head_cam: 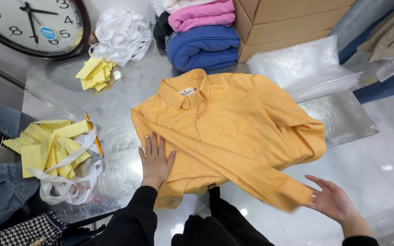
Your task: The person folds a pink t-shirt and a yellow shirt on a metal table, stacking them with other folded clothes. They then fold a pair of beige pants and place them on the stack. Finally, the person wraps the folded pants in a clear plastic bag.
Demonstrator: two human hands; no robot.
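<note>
Left hand [155,160] flat, fingers spread, pressing near-left part of yellow shirt [233,132]. Right hand [331,199] open, fingertips at cuff of sleeve [247,171] stretched diagonally toward near right, past tabletop [128,100] edge. Collar pointing far, hem overhanging near edge. Bare metal left; plastic bags [306,68] far right.

This place looks like a garment packing room or a small clothing workshop. The landmark is the metal table [128,95], which has a shiny steel top. At its far edge there are folded sweaters [204,32] in pink and blue, and beside them cardboard boxes [283,23]. On its right part lies a stack of clear plastic bags [306,68]. On its left part lie yellow paper tags [46,146], white strips [119,34] and a wall clock [33,23].
</note>
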